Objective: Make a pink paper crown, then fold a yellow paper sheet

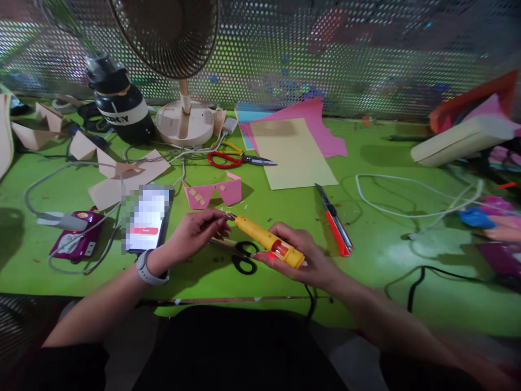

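My right hand is wrapped around a yellow pen-shaped glue gun with a metal tip and a red-lit window. The tip points left, toward my left hand, whose fingers are pinched together right at it. Whatever lies in that pinch is too small to make out. Below the glue gun, black-handled scissors lie on the green table, partly covered. Just beyond my left hand stand pink paper glasses with small yellowish squares on one side.
A phone and a purple box with cables lie left. Behind are a fan, a dark bottle, red-and-yellow scissors and a cream sheet. A red utility knife lies right, near a white cable.
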Motion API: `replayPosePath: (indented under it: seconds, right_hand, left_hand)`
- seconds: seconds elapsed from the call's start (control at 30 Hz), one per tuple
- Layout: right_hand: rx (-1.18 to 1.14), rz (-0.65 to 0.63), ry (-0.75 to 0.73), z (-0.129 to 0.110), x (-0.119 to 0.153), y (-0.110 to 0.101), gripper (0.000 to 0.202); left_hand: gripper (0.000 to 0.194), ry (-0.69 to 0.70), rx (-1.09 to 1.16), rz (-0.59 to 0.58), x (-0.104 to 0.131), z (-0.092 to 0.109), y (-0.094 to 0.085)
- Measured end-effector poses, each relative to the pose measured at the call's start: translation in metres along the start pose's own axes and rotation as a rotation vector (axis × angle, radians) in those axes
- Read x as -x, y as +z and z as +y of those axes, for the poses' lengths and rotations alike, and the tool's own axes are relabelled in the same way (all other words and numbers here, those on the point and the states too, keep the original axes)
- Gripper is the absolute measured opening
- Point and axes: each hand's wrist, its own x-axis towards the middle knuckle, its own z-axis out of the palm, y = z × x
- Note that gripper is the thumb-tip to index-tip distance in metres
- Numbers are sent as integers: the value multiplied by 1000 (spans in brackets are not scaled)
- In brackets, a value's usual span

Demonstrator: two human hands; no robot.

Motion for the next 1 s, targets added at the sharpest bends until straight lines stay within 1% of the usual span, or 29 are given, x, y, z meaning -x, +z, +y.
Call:
replayPosePath:
  seconds: [0.17, 0.37, 0.5, 0.57, 0.67, 0.77, 0.83, 0.9, 0.93, 1.0]
  right_hand:
    - [13, -27, 3, 0, -1, -1, 31]
    - [25, -20, 3, 0, -2, -1, 33]
    - [66, -23, -17, 3, -1, -4, 33]
    - [147, 6, -20, 11, -1, -8, 33]
    - [396, 38, 43, 25, -4, -14, 32]
    - [606, -59, 172, 37, -8, -19, 25]
    - [672, -144, 200, 41, -9, -23, 21]
    - [702, -192, 155, 43, -8, -27, 23]
    - [706, -197, 110, 42, -7, -29, 25]
    - [696, -151, -18, 39, -7, -32, 25]
  left_hand:
    - [21, -15, -28, 2, 0, -1, 0]
    - [23, -22, -13, -7, 0, -2, 0]
    - [24, -31, 11, 21, 0, -1, 0]
    - [26, -59, 59, 39, 0, 0, 0]
    - [29, -104, 139, 53, -1, 1, -1]
    - [30, -127, 210, 42, -1, 0, -1]
    - [29, -141, 250, 32, -1, 0, -1]
    - [29, -164, 294, 22, -2, 0, -1]
    - [29, -181, 325, 11, -1, 1, -1]
    - [29, -235, 397, -29, -1, 3, -2]
